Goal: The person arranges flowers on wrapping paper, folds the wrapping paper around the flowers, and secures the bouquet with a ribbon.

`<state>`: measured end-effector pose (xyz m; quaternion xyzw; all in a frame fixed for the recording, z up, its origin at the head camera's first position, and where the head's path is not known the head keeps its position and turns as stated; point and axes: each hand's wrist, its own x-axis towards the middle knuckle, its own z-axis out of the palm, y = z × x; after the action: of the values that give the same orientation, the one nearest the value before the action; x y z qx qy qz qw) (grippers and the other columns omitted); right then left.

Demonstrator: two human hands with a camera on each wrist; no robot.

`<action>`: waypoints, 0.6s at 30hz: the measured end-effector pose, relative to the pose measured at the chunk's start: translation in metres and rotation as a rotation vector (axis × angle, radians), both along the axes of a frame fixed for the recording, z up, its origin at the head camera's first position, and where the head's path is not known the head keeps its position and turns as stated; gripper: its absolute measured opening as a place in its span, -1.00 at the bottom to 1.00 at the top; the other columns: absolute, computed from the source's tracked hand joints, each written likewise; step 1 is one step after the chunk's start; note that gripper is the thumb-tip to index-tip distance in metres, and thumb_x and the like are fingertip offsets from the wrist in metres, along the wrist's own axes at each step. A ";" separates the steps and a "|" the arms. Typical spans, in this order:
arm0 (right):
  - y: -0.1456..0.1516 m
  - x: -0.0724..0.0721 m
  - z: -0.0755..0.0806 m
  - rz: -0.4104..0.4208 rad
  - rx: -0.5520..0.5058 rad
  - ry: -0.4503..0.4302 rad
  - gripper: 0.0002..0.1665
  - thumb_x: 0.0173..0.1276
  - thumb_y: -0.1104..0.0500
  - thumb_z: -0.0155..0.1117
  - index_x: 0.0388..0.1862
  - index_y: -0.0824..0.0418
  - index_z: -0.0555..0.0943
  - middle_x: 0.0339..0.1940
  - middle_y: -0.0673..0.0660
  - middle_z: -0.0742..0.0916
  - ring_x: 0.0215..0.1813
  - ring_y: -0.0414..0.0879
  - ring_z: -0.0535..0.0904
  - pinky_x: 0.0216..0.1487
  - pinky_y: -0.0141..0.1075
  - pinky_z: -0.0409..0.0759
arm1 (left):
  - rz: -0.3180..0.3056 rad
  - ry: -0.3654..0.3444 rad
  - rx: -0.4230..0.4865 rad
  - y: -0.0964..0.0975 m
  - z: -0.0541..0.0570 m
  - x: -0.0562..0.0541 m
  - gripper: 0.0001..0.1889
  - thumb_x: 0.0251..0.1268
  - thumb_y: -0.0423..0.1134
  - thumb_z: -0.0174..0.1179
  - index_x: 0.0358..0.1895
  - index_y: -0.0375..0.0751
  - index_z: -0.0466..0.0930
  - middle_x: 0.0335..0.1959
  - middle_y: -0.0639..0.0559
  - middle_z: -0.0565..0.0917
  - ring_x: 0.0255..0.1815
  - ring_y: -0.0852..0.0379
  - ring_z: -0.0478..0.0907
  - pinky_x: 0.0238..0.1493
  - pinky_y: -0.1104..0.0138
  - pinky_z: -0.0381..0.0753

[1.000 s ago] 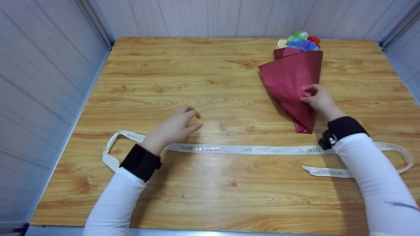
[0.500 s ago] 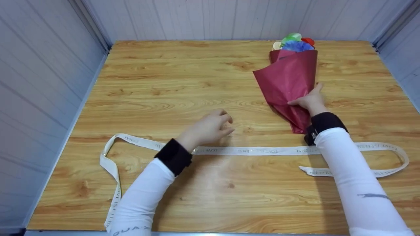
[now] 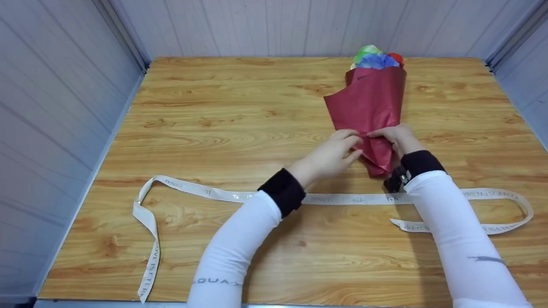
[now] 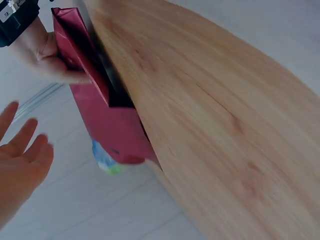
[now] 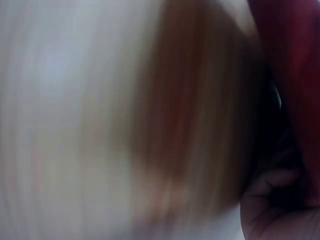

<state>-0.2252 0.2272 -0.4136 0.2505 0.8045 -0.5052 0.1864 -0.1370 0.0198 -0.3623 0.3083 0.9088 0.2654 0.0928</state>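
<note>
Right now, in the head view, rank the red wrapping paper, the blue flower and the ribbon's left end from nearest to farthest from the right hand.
1. Red wrapping paper: touching the right hand.
2. Blue flower: farther back, at the paper's top.
3. Ribbon's left end: far left, toward the front.

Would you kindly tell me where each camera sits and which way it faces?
Head: worn on the person's head, looking forward and down at the table, ribbon and bouquet; left hand, right hand and both white sleeves show.
Left wrist: worn on that wrist, facing the bouquet and table; the left hand shows lower left, the right hand upper left.
Right wrist: worn on that wrist, close beside the bouquet's red paper; much is blurred, with the right hand lower right.
Shared: head and left wrist both show both hands and the bouquet.
</note>
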 end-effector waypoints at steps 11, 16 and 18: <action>-0.078 0.007 0.016 -0.201 -0.363 0.306 -0.26 0.06 0.35 0.44 0.23 0.34 0.34 -0.07 0.10 0.63 -0.14 -0.23 0.64 -0.09 -0.47 0.59 | 0.314 -0.102 -0.227 0.027 -0.024 -0.019 -0.32 0.55 0.02 -0.41 0.48 -0.39 -0.29 0.53 -0.29 -0.20 0.55 -0.10 -0.26 0.51 0.18 -0.18; -0.099 0.011 0.028 -0.222 -0.613 0.468 -0.45 0.10 0.44 0.37 0.04 0.22 0.38 -0.35 -0.02 0.64 -0.44 -0.29 0.64 -0.35 -0.47 0.61 | 0.515 -0.028 0.089 0.021 -0.024 -0.025 -0.26 0.50 -0.07 -0.18 0.47 -0.44 -0.30 0.51 -0.37 -0.15 0.54 -0.19 -0.20 0.50 0.15 -0.10; -0.104 0.012 0.031 -0.196 -0.659 0.518 -0.53 0.15 0.43 0.32 -0.02 0.17 0.38 -0.33 -0.05 0.62 -0.39 -0.31 0.61 -0.29 -0.49 0.58 | 0.568 -0.041 0.282 0.017 -0.020 -0.027 -0.21 0.46 -0.13 -0.08 0.47 -0.46 -0.33 0.50 -0.38 -0.10 0.53 -0.17 -0.11 0.49 0.18 -0.03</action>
<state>-0.2130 0.1236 -0.3830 0.1178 0.5929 -0.7966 -0.0006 -0.1644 0.0368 -0.3828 0.0467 0.9107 0.4104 -0.0104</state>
